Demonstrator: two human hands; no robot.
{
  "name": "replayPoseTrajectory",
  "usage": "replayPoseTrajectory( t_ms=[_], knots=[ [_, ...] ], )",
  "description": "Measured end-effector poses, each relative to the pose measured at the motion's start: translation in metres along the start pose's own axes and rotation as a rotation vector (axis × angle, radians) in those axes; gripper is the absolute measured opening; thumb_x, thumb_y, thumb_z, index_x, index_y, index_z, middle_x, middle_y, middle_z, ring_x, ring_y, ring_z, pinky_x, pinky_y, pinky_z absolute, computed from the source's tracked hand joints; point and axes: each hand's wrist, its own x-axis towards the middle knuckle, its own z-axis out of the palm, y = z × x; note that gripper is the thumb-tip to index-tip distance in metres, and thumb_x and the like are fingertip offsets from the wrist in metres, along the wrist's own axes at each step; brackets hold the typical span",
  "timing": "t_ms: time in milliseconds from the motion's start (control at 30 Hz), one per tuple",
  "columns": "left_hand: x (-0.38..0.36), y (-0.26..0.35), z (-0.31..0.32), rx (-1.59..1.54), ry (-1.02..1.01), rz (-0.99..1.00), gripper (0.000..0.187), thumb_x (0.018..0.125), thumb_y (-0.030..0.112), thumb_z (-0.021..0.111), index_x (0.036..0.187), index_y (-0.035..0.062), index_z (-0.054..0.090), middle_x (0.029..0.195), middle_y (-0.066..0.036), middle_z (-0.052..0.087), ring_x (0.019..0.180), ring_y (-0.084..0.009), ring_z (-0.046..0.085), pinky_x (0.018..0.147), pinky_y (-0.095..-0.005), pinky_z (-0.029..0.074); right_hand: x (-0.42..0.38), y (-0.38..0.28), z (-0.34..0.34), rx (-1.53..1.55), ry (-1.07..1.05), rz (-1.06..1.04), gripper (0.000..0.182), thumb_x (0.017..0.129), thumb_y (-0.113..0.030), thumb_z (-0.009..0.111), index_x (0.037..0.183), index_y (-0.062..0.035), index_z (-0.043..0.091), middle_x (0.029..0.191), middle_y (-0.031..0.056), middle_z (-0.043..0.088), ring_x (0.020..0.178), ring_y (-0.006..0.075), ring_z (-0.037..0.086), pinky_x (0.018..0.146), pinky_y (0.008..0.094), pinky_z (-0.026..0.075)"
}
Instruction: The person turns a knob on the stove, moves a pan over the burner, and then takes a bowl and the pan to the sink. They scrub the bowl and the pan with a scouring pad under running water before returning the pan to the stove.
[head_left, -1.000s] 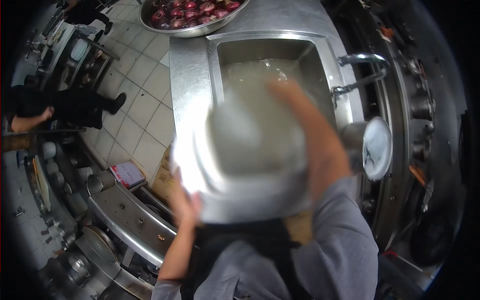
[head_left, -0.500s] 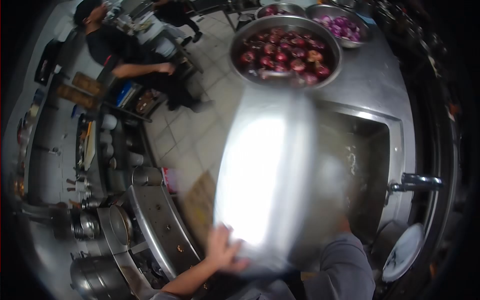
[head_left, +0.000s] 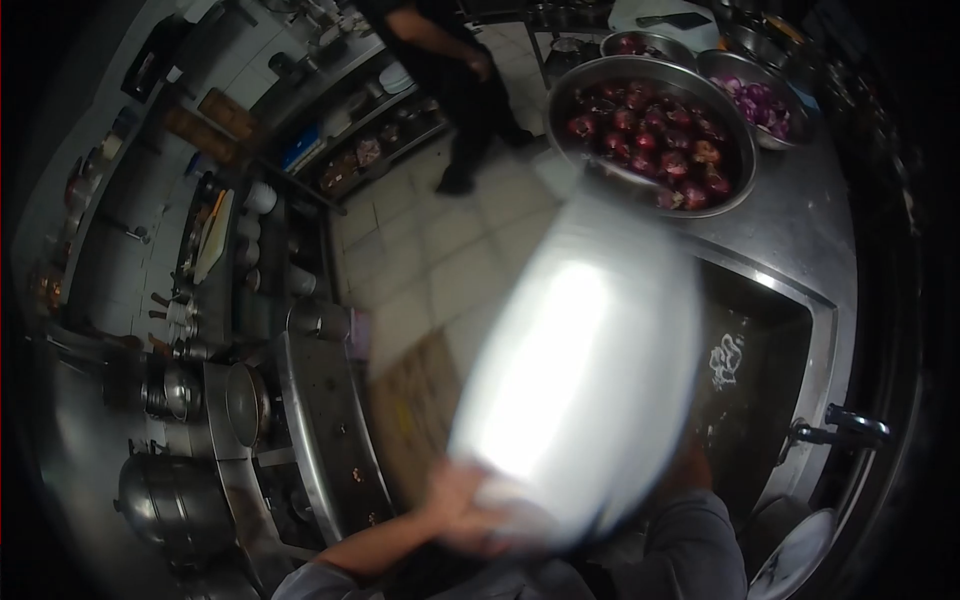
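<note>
A large, shiny metal pan (head_left: pixel 580 370), smeared by motion and glare, is tilted in front of me beside the sink (head_left: pixel 740 390). My left hand (head_left: pixel 475 510) grips its near left corner, fingers lying over the metal. My right hand (head_left: pixel 690 465) is at the pan's right side, over the sink; its fingers are hidden behind the metal. White foam floats on the water in the sink. Just beyond the pan's far end is a big steel bowl (head_left: pixel 742 185) of red onions (head_left: pixel 650 135).
A bowl of peeled onions (head_left: pixel 755 105) stands at the back right of the counter (head_left: pixel 800 215). The faucet (head_left: pixel 840 430) is at the sink's right edge. A person in dark clothing (head_left: pixel 470 110) is on the tiled floor ahead. A steel ledge (head_left: pixel 325 440) runs along the left.
The view has shifted, so the room sits further right and lower. The pan has tilted to the right, with my left hand still on its corner. The person ahead has changed position.
</note>
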Motion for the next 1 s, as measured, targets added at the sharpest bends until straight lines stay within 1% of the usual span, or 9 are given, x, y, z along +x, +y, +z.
replayPoseTrajectory(
  t_ms=[367,533,567,600,633,700,800,867,1000],
  knots=[
    [-0.001,0.000,0.003,-0.001,-0.050,0.044,0.055,0.079,0.033,0.078,0.128,0.0117,0.062,0.140,-0.017,0.052,0.133,-0.0366,0.048,0.110,-0.0513,0.039,0.014,0.003,-0.003,-0.002,0.043,-0.004,0.032,0.087,-0.025,0.057,0.104,-0.0040,0.074,0.114,0.0221,0.070,0.110,0.0366,0.067,0.095,0.0468,0.053],
    [0.003,-0.004,0.002,-0.020,0.062,0.021,0.056,0.079,0.032,0.077,0.128,0.0095,0.061,0.141,-0.019,0.051,0.133,-0.0393,0.046,0.111,-0.0516,0.038,0.028,-0.013,-0.048,0.152,0.249,-0.152,0.033,0.086,-0.026,0.058,0.103,-0.0036,0.075,0.113,0.0224,0.070,0.109,0.0368,0.068,0.094,0.0468,0.053],
    [0.006,-0.005,0.000,-0.022,0.088,0.010,0.055,0.080,0.031,0.077,0.128,0.0090,0.061,0.141,-0.019,0.051,0.133,-0.0396,0.046,0.111,-0.0516,0.038,0.032,-0.017,-0.057,0.278,0.318,-0.233,0.033,0.083,-0.026,0.058,0.098,-0.0016,0.074,0.102,0.0237,0.072,0.100,0.0399,0.069,0.088,0.0476,0.055],
    [0.011,-0.006,-0.001,-0.032,0.112,0.001,0.055,0.080,0.031,0.076,0.128,0.0086,0.061,0.141,-0.020,0.050,0.134,-0.0399,0.046,0.111,-0.0516,0.038,0.025,-0.019,-0.074,0.428,0.317,-0.304,0.028,0.080,-0.021,0.058,0.092,-0.0011,0.075,0.090,0.0236,0.072,0.079,0.0380,0.072,0.077,0.0457,0.058],
    [0.013,-0.006,-0.002,-0.049,0.132,-0.009,0.055,0.080,0.030,0.076,0.128,0.0081,0.061,0.141,-0.020,0.050,0.134,-0.0402,0.045,0.111,-0.0517,0.038,0.026,-0.019,-0.100,0.527,-0.004,-0.426,0.022,0.083,-0.015,0.058,0.091,0.0001,0.073,0.077,0.0185,0.071,0.061,0.0299,0.070,0.061,0.0407,0.058],
    [0.017,-0.006,-0.008,-0.105,0.177,-0.029,0.055,0.081,0.029,0.075,0.128,0.0072,0.060,0.141,-0.021,0.050,0.134,-0.0407,0.044,0.111,-0.0517,0.037,-0.218,-0.039,-0.279,1.211,-0.049,-0.316,0.016,0.089,-0.010,0.057,0.092,-0.0003,0.069,0.070,0.0106,0.068,0.052,0.0201,0.064,0.051,0.0335,0.055],
    [0.019,-0.007,-0.018,-0.226,0.254,-0.049,0.054,0.082,0.028,0.074,0.129,0.0057,0.060,0.141,-0.021,0.049,0.135,-0.0416,0.043,0.112,-0.0518,0.037,-0.261,-0.051,-0.287,1.189,0.023,-0.194,0.013,0.093,-0.012,0.059,0.094,-0.0022,0.066,0.066,0.0053,0.062,0.052,0.0157,0.061,0.050,0.0296,0.052],
    [0.019,-0.009,-0.023,-0.305,0.283,-0.040,0.053,0.082,0.027,0.073,0.129,0.0048,0.059,0.142,-0.022,0.048,0.135,-0.0422,0.043,0.112,-0.0518,0.036,-0.306,-0.043,-0.285,1.182,0.236,-0.240,0.015,0.096,-0.017,0.061,0.095,-0.0027,0.066,0.067,0.0044,0.061,0.055,0.0128,0.059,0.052,0.0290,0.051],
    [0.023,-0.005,-0.009,-0.342,0.206,0.036,0.052,0.083,0.024,0.072,0.129,0.0029,0.058,0.142,-0.023,0.047,0.135,-0.0433,0.041,0.112,-0.0520,0.035,-0.463,-0.009,-0.287,1.174,0.452,-0.260,0.015,0.097,-0.016,0.061,0.095,-0.0018,0.065,0.070,0.0025,0.061,0.062,0.0098,0.059,0.057,0.0260,0.049]
  ],
)
